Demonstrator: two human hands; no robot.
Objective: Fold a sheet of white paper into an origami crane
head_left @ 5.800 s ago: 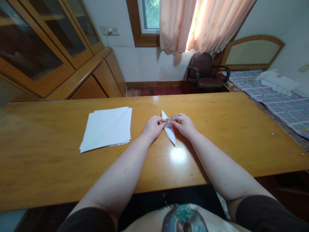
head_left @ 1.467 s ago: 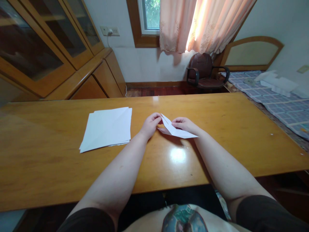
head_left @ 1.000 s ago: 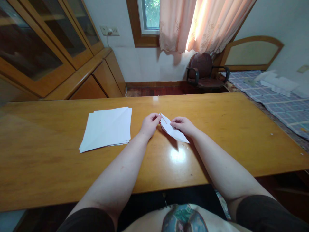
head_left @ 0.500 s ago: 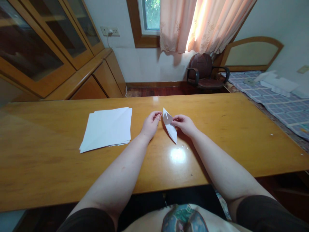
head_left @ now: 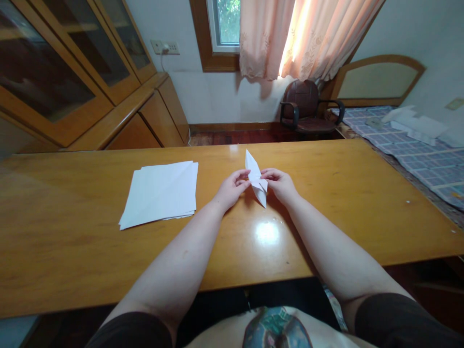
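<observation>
Folded paper [head_left: 255, 177], white and slim, is sitting lengthwise between the person's two hands, over the middle of the table [head_left: 337, 203]; whether it is touching the wood, I cannot tell. It is now facing the other way round: the split part, at the far end a moment ago, is showing on the near half, and a long plain point is aiming away from the person. The left hand [head_left: 232, 188], just clear of the paper half a second ago, is now pinching the left edge. The right hand [head_left: 282, 186] is gripping the opposite edge, close beside the split. So both hands are sharing the hold again, and to my eye the folding work is passing from one end or face of the piece to the other; I am not sure which. Over to the left, the stack of loose sheets [head_left: 159, 193] is lying well apart from the hands, just as it was.
</observation>
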